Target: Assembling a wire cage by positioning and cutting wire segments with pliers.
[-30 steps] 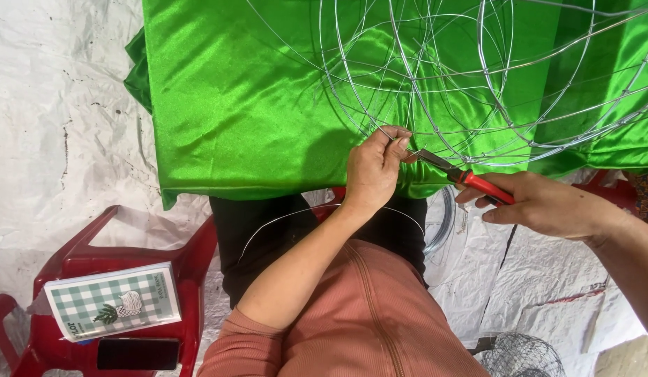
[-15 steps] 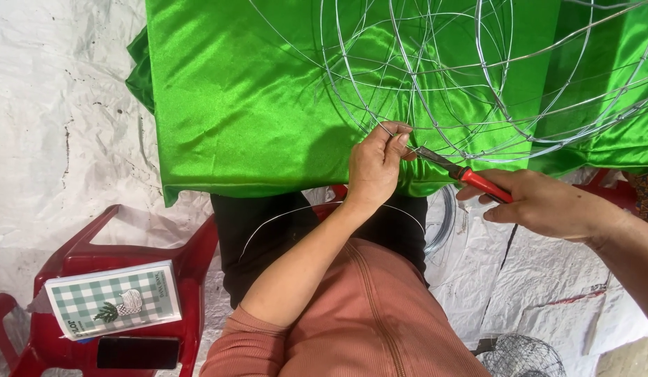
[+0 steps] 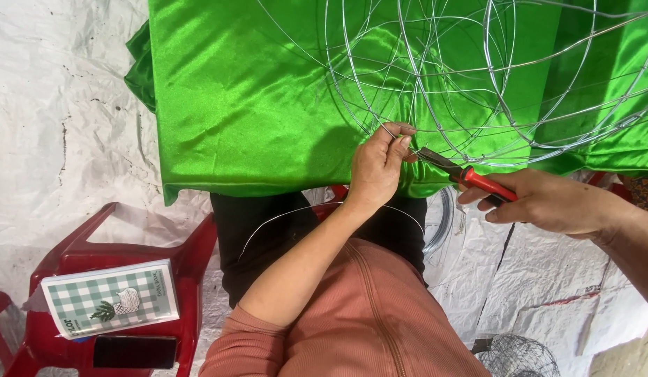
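The person's left hand (image 3: 381,166) is curled shut, its thumb and fingertips pinching a strand of the silver wire frame (image 3: 477,84), a rounded cage of thin crossing wires that lies on the shiny green satin cloth (image 3: 254,91). The frame spreads out above and beyond both hands, and its lower edge comes down to the pinching fingers.

The right hand (image 3: 547,204) is wrapped closed around the red handles of one pair of red-handled pliers with dark metal jaws (image 3: 463,172). The pliers point toward the left hand, and their tip sits just beside the left fingertips, at the same spot on the wire. Whether the jaws actually grip the strand cannot be told. The two hands are near each other, joined only through the tool and the wire.

Below the left wrist a single loose length of thin wire (image 3: 324,213) arcs across the lap. Under the right hand, a coil of silver wire (image 3: 444,223) hangs at the cloth's edge. Well off to the left of the left arm stands one red plastic stool (image 3: 128,258), which carries one green-checked booklet (image 3: 111,299) and one black phone (image 3: 135,351). A small wire-mesh basket (image 3: 516,356) lies below the right forearm.
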